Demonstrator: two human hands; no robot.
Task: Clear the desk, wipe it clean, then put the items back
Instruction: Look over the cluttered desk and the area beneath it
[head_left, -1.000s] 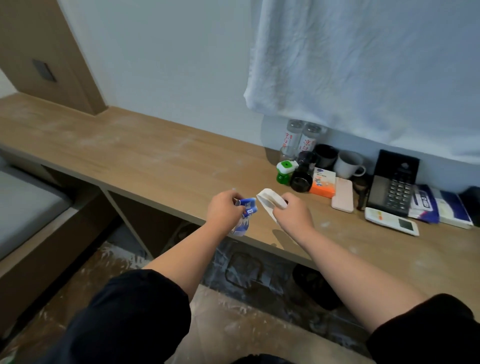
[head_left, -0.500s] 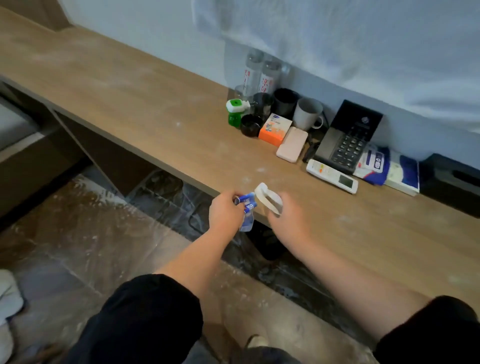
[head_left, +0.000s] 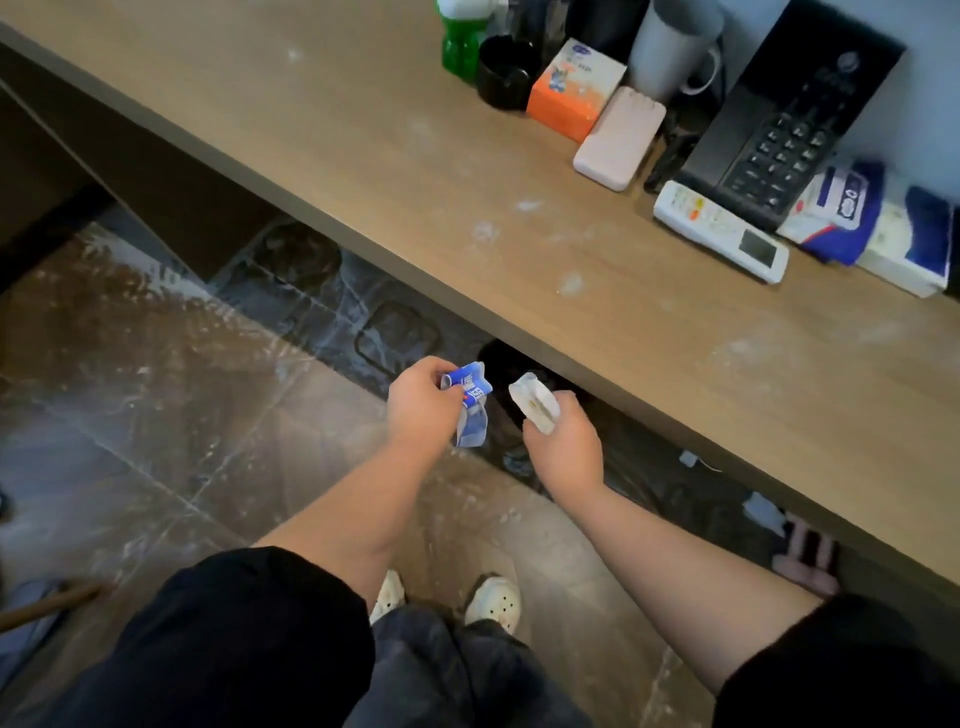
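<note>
My left hand (head_left: 422, 410) grips a crumpled blue-and-white wrapper (head_left: 471, 410) below the desk's front edge, over the floor. My right hand (head_left: 563, 441) holds a folded white wipe (head_left: 534, 402) just to the right of it. The wooden desk (head_left: 395, 156) carries white dust smears. At its back right stand a green bottle (head_left: 460, 44), a black cup (head_left: 504, 73), an orange box (head_left: 574, 88), a pink case (head_left: 621, 137), a grey mug (head_left: 675, 49), a black phone (head_left: 779, 119), a white remote (head_left: 722, 231) and blue-white tissue packs (head_left: 852, 213).
The tiled floor (head_left: 156, 389) under me is streaked with white dust. My white shoes (head_left: 493, 603) stand close to the desk. A pink slipper (head_left: 805, 561) lies under the desk at the right, and dark items sit in the shadow below it.
Both hands came off the desk top and dropped below its front edge, still holding wrapper and wipe. My view tilted down towards the floor and my feet.
</note>
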